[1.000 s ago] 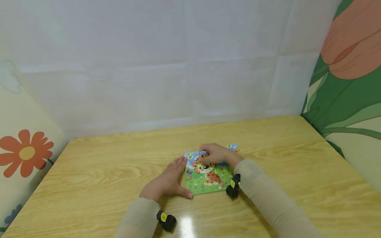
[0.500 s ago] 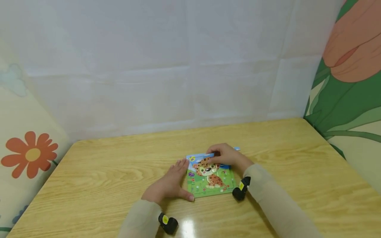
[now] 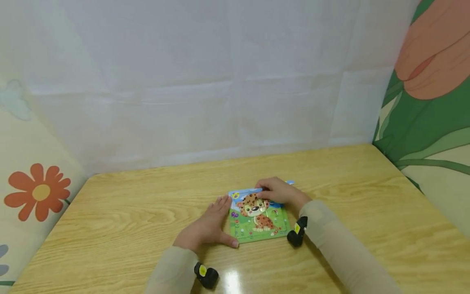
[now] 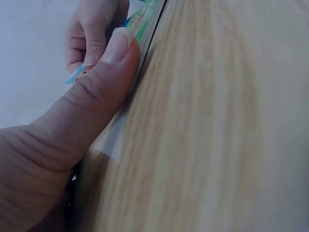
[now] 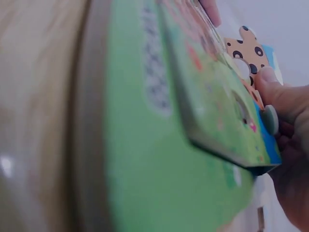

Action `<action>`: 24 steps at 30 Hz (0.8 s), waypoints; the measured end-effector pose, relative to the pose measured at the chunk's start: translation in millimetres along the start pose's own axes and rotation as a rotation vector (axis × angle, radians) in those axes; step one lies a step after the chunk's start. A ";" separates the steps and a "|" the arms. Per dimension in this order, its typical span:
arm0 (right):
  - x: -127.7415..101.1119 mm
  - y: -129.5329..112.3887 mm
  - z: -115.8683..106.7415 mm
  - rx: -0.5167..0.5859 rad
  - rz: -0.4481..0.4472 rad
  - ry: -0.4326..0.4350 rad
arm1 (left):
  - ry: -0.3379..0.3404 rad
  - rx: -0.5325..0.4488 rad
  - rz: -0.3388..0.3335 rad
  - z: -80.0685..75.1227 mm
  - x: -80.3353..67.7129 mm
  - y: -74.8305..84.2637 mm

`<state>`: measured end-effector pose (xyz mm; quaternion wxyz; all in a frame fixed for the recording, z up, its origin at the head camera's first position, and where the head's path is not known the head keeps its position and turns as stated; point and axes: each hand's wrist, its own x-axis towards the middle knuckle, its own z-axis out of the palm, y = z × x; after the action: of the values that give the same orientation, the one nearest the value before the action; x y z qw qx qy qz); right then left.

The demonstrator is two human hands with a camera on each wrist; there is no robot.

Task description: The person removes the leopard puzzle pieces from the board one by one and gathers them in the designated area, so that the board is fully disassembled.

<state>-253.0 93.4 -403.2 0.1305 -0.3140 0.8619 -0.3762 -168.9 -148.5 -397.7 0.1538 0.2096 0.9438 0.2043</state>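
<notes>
Pinching a spotted puzzle piece (image 5: 248,53) near the far edge of the puzzle board (image 3: 233,228) with the right hand (image 3: 278,191); bracing the board's left edge with a spread left hand (image 3: 205,224). Risking a jam from misalignment, a skid from uneven pressure. Round-knobbed piece; thick, square board; glossy wood-grain table (image 3: 147,212) beneath.

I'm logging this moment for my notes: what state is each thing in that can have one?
Puzzle board: flat on the table, leopard picture largely assembled
Spotted piece: held, whether seated unclear
Right hand: pinching the spotted piece
Left hand: fingers straight, along the board's left edge
Blue bit: beyond the right hand, mostly hidden
</notes>
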 end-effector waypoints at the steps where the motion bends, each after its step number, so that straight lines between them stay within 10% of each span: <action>1: 0.5 -0.3 -0.2 -0.009 -0.003 0.000 | 0.001 0.000 0.000 -0.5 -0.1 -0.2; 24: 3.7 1.1 -3.3 0.086 0.021 -0.053 | 0.002 -0.002 0.004 -1.1 3.9 -2.2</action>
<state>-257.8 93.5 -401.7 0.1706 -0.3091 0.8445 -0.4028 -173.4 -148.8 -398.6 0.1524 0.2112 0.9433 0.2058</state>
